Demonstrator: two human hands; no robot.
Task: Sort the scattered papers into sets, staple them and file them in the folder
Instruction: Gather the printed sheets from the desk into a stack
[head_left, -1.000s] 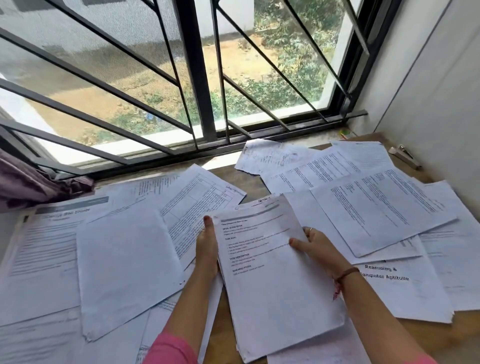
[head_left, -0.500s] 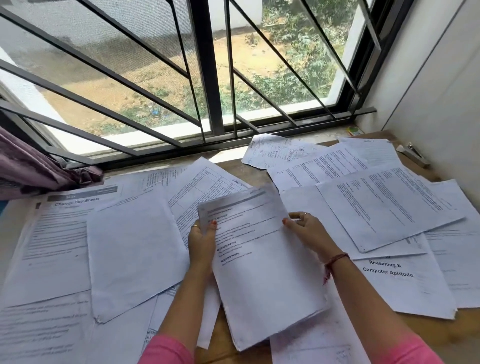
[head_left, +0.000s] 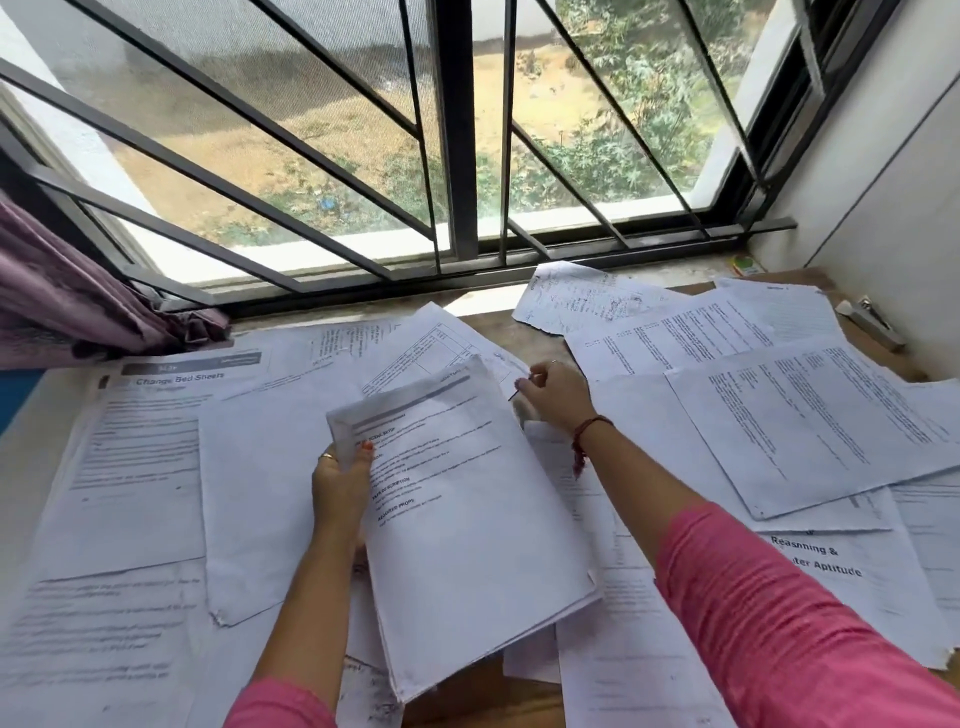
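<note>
A set of printed sheets (head_left: 467, 519) is gripped at its left edge by the left hand (head_left: 340, 478), thumb on top, and is held tilted above the wooden table (head_left: 498, 332); its top-left corner is curled over, so the heading there is hidden. The right hand (head_left: 553, 395) is seen with fingers curled at the set's upper right corner; whether paper is pinched cannot be told. Loose papers (head_left: 810, 426) are scattered around, overlapping, most print too blurred to read. A stapler (head_left: 872, 322) lies by the right wall. No folder is seen.
</note>
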